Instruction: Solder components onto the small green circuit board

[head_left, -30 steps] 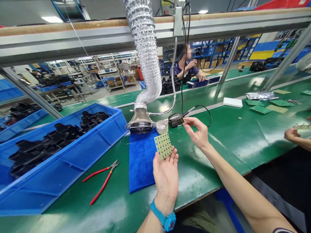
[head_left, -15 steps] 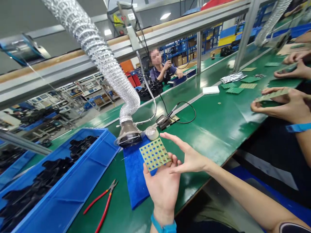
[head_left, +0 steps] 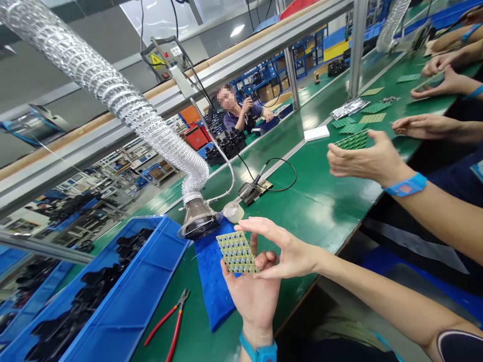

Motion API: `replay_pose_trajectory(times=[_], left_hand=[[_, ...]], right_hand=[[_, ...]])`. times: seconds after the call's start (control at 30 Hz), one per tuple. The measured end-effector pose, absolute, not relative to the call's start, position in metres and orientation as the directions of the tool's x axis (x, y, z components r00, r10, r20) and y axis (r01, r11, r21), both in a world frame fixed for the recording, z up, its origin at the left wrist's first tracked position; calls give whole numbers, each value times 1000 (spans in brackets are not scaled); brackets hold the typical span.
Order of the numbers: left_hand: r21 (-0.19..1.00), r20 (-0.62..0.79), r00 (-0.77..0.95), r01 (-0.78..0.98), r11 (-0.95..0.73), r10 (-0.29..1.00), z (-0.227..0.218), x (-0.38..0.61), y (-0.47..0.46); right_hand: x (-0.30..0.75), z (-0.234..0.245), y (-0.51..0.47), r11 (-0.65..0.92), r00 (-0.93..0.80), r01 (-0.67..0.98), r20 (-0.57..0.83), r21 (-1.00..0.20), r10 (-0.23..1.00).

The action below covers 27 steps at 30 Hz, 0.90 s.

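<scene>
A small pale-green circuit board panel (head_left: 237,253), dotted with rows of holes, is held tilted over a blue cloth (head_left: 216,294). My left hand (head_left: 258,299), palm up with a blue wristband, grips its lower left edge with the thumb, the fingers partly hidden behind it. My right hand (head_left: 292,249) spans the panel's right side, index finger at the top corner and thumb at the bottom corner. Red-handled cutting pliers (head_left: 174,319) lie on the green bench to the left of the cloth.
A blue bin (head_left: 151,271) of black parts stands at left. A fume hood (head_left: 198,218) on a silver duct (head_left: 151,125) sits beyond the cloth, near a solder-like roll (head_left: 233,212). At right, a co-worker's hand (head_left: 362,163) holds another panel; more boards (head_left: 352,128) lie beyond.
My right hand has closed in on the panel's right edge, and the panel has turned to a steeper tilt. The neighbouring co-worker's hand with a panel has reached further over the bench.
</scene>
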<state>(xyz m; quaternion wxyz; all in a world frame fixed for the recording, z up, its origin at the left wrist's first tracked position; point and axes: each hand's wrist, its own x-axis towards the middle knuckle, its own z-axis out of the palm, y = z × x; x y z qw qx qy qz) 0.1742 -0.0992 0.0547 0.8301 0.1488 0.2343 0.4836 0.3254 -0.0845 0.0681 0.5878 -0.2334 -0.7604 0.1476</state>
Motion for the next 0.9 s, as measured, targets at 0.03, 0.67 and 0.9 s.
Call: replay_pose_trajectory(times=[0.03,0.67,0.9], left_hand=[[483,-249,420,-728,487,873,55,174,-99],[380,-178,575,-708,595,799,48,178,-93],[327,-291,554,-708,625,780,32,183,-86]], right_hand=[[325,69,-85,849,-204,181,826,-496,525],[326,80,-79,830,-175,504,913,-239,369],[360,78,-48,455,19,877,959,-151,282]])
